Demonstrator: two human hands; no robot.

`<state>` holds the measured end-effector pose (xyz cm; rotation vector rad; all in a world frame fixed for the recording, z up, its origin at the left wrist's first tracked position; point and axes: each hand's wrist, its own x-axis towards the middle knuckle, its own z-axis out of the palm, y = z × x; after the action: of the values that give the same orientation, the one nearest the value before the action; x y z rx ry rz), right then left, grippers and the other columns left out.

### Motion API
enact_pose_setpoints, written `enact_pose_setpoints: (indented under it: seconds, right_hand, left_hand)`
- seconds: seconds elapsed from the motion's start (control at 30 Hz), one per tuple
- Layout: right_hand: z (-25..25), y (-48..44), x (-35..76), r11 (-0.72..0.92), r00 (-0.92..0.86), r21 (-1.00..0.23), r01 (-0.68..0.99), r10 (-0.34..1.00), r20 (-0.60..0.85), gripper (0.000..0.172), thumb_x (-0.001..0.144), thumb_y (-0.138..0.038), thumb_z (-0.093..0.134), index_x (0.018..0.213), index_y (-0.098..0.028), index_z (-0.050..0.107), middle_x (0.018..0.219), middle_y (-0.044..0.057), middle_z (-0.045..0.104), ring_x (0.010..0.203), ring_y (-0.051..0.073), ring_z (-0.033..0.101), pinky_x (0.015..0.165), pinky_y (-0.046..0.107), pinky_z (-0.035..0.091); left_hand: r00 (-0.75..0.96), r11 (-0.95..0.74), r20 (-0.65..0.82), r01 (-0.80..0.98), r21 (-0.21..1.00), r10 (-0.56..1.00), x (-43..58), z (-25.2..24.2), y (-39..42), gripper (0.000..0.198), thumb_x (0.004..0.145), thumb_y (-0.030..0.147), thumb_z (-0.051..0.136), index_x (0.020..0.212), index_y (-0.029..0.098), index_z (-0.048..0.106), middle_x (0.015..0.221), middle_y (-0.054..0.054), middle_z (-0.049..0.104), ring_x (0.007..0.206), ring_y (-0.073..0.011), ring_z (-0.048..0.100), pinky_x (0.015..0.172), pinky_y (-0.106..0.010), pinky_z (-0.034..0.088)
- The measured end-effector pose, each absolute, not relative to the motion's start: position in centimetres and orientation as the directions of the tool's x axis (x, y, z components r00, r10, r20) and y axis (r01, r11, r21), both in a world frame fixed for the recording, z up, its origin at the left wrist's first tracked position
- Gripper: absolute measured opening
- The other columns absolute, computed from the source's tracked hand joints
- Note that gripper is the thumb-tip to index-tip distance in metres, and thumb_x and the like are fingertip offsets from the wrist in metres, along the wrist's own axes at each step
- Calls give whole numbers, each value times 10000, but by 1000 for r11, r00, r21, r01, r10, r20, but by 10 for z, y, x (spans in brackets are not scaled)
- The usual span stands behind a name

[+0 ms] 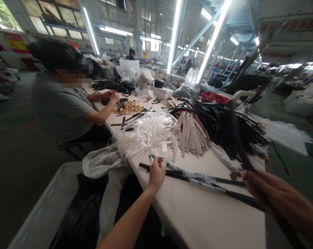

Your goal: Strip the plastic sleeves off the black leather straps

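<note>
My left hand is closed near the table's front edge, its fingers pinched at the end of a dark strap with a bit of white on it. Two long black straps, partly wrapped in clear plastic, lie across the table beside and under this hand. At the right, my right hand is blurred, its fingers wrapped round a raised black strap that runs up and down past the hand. Beyond my left hand lies a pile of white strips, with a fan of beige straps beside it.
Black straps are heaped at the table's right. A co-worker sits at the left, hands near gold-coloured metal pieces. A red basket and white box stand farther back. A translucent bin is below left.
</note>
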<state>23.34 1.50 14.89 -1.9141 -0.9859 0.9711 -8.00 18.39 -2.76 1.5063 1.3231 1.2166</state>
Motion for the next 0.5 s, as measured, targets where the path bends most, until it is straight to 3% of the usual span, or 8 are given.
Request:
enact_pose_setpoints:
  seconds: [0.03,0.1,0.17,0.23,0.37,0.43,0.5]
  right_hand:
    - [121,19,217,-427,330,-873,236,880,-341,467,783,-662,651,901,-209,636,532,-25,559,341,94,431,306,221,293]
    - [60,22,187,-406,205,-913,44,898,-389,479,783,-618,664,1016,-202,615,651,12,661,463,147,585,438,263,446]
    - [5,21,165,-448,201,-885,-124,862,-465,477,751,-544,705,1059,-197,592,704,45,702,554,198,655,498,294,481]
    - [-30,17,147,-447,205,-860,-248,843,-497,401,716,-455,748,977,-194,593,687,39,691,539,179,636,484,269,450]
    - [-25,19,115,-380,163,-854,-356,875,-457,330,733,-408,766,918,-178,620,626,-5,634,360,36,363,380,206,200]
    - [0,26,97,-280,147,-875,-394,921,-361,394,761,-404,763,1074,-196,641,783,34,698,373,8,286,396,221,144]
    - [24,34,82,-165,135,-869,-467,958,-254,486,787,-424,742,1226,-262,613,1117,86,699,409,1,295,414,236,142]
  left_hand:
    - [-30,-99,105,172,980,994,-78,-28,185,136,897,232,495,1017,183,536,761,-19,626,486,-130,586,488,-255,484]
    - [-62,-10,12,31,999,998,-76,-22,187,192,913,267,461,1078,175,493,752,-12,626,419,-106,551,416,-223,443]
    - [-55,30,-34,-72,997,998,-79,-4,189,242,901,290,489,1116,179,482,780,-16,642,437,-101,567,420,-215,453]
    - [-6,41,-43,-186,982,999,-81,25,188,283,877,296,546,1137,193,505,857,-33,668,488,-99,598,459,-218,488]
    - [204,195,-97,-540,819,974,-77,88,182,348,785,169,657,1126,210,595,990,-42,687,645,-115,671,574,-232,556]
    - [273,311,-172,-632,710,946,-68,102,179,353,745,76,656,1077,192,633,987,-45,696,727,-129,697,653,-238,578]
    - [271,377,-263,-670,639,926,-57,102,176,323,735,18,625,1019,170,653,955,-57,705,774,-132,703,720,-243,583]
